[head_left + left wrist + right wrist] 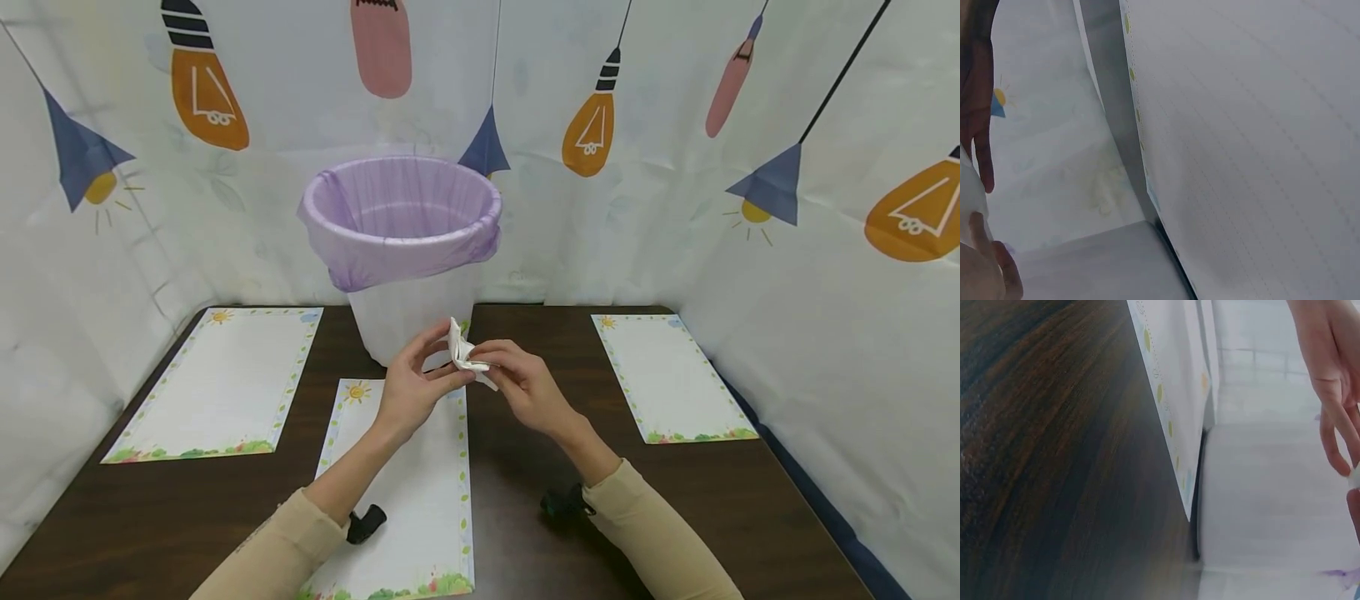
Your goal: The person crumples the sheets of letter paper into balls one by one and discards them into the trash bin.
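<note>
Both hands hold a folded white tissue (465,354) in front of the bin, above the table. My left hand (418,379) grips its left side between thumb and fingers. From the right, the right hand (534,390) pinches the near folds with fingertips and thumb. At the left edge of the left wrist view, the tissue (969,197) appears pale between fingers. Only a scrap of the tissue (1354,478) shows at the right edge of the right wrist view. Beneath the left arm lies a white sheet with a leafy printed border (405,492).
A white bin (401,312) with a purple liner (408,258) folded over its rim stands behind the hands. More bordered sheets lie at the left (217,383) and right (667,375) of the dark wooden table (525,517). Printed curtains (660,233) enclose the back and sides.
</note>
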`<state>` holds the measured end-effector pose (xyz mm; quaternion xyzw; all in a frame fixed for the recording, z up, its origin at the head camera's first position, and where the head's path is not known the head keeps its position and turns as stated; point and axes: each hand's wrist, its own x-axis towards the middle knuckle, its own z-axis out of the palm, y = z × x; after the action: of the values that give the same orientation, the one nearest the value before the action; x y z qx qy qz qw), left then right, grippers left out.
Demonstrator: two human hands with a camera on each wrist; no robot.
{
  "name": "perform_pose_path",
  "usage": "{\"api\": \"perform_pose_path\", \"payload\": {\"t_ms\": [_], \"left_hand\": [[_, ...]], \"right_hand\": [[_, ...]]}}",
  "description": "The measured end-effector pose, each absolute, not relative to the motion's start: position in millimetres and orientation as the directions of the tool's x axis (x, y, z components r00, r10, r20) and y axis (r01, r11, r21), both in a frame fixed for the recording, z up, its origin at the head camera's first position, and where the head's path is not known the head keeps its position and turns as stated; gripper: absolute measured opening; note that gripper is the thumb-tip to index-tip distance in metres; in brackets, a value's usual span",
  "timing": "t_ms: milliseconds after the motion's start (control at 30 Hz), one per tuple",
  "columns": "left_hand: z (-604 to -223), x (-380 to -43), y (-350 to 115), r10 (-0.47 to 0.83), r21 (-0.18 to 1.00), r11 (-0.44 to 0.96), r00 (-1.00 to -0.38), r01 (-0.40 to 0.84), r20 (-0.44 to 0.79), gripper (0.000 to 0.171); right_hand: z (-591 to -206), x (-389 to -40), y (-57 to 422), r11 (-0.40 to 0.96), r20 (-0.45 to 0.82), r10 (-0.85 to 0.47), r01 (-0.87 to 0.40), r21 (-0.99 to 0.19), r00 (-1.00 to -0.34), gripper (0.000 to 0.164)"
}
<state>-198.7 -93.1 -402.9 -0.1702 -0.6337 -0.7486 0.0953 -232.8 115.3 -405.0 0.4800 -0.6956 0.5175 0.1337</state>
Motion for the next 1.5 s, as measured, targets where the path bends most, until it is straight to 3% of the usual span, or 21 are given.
{"api": "perform_pose_path", "payload": {"t_ms": [333, 667, 867, 1133, 1500], "left_hand": [[-408.5, -200.1, -94.1, 0.137, 0.923, -0.076, -0.913, 0.378, 0.385, 0.058], [-408.3, -206.8, -92.8, 0.091, 0.909, -0.105, -0.907, 0.403, 0.412, 0.044], [-407.0, -209.4, -93.4, 0.064, 0.872, -0.170, -0.878, 0.458, 0.474, 0.036], [-399.5, -202.5, -89.3, -0.014, 0.849, -0.240, -0.876, 0.471, 0.482, 0.023], [-399.5, -197.4, -86.6, 0.029, 0.857, -0.329, -0.903, 0.397, 0.429, 0.018]], "right_hand": [[-404.3, -233.1, 116.7, -0.010, 0.678, -0.522, -0.790, -0.612, -0.519, 0.028], [-386.9, -215.5, 107.2, -0.022, 0.658, -0.415, -0.716, -0.698, -0.628, 0.023], [-407.0, -225.0, 111.1, -0.058, 0.590, -0.416, -0.627, -0.777, -0.692, 0.044], [-414.5, -233.5, 110.5, -0.161, 0.693, -0.389, -0.696, -0.699, -0.607, 0.037], [-407.4, -236.6, 107.6, -0.163, 0.748, -0.342, -0.748, -0.643, -0.568, 0.044]]}}
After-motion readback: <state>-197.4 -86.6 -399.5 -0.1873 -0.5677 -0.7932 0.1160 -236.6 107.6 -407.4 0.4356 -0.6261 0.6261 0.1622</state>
